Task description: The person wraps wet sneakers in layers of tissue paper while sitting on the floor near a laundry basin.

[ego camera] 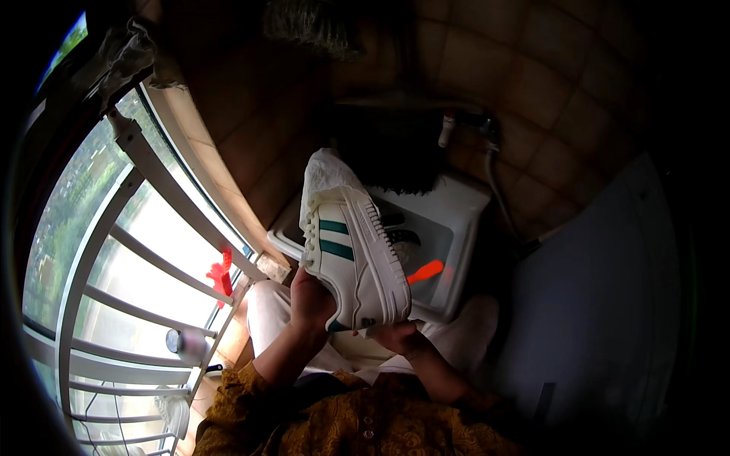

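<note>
A white sneaker [336,273] with two green stripes is held up before me, toe pointing away and its side facing up. White tissue-like sheeting [331,171] covers the toe and part of the laces. My left hand [311,302] grips the shoe around the opening by the tongue, its fingers partly hidden. At the heel, my right hand [399,337] is closed against the shoe's back. A small white piece shows by its fingertips; whether it is pinched there I cannot tell.
Beyond the shoe stands a white sink [470,211] holding water, dark items and a red-orange handle [426,271]. A dark bristly thing [393,148] hangs over it near a tap [447,128]. White window bars [165,188] run along the left, with a red object [221,276] and a jar [191,345].
</note>
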The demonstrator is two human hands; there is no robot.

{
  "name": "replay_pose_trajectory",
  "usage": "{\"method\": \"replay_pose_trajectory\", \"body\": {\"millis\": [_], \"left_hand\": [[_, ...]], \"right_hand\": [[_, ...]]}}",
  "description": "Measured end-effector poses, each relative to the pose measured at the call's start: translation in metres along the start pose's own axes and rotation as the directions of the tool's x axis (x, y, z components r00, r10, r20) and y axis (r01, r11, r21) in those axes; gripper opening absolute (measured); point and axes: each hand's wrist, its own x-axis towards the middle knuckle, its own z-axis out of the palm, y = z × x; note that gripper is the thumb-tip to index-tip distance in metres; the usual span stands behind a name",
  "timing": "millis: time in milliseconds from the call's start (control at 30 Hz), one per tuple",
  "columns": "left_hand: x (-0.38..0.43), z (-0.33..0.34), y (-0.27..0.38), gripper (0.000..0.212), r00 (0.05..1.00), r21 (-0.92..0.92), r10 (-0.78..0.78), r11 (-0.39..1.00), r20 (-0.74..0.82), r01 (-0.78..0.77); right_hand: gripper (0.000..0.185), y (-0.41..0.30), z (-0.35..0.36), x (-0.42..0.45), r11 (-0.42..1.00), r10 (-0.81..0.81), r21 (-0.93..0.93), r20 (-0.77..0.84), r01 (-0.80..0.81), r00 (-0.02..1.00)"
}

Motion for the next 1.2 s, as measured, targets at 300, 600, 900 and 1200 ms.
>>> {"method": "replay_pose_trajectory", "body": {"millis": [300, 600, 900, 1200], "left_hand": [[0.001, 0.032, -0.006, 0.042, 0.995, 0.050, 0.063, 0.997, -0.071, -0.060], [0.005, 0.035, -0.003, 0.041, 0.979, 0.093, 0.155, 0.985, -0.132, -0.143], [-0.006, 0.034, -0.004, 0.029, 0.756, 0.919, 0.530, -0.294, 0.385, -0.261], [-0.015, 0.063, -0.021, 0.077, 0.892, 0.548, 0.367, 0.703, 0.266, -0.453]], "right_hand": [[0.049, -0.019, 0.061, 0.033, 0.660, -0.031, -0.689, -0.421, -0.298, 0.906], [0.061, 0.006, -0.006, 0.005, 0.943, -0.129, -0.332, -0.319, 0.016, 0.939], [0.079, -0.020, 0.037, 0.011, 1.000, 0.026, 0.014, -0.214, -0.023, 0.976], [0.087, -0.048, 0.053, 0.027, 0.997, -0.067, -0.062, -0.335, 0.050, 0.940]]}}
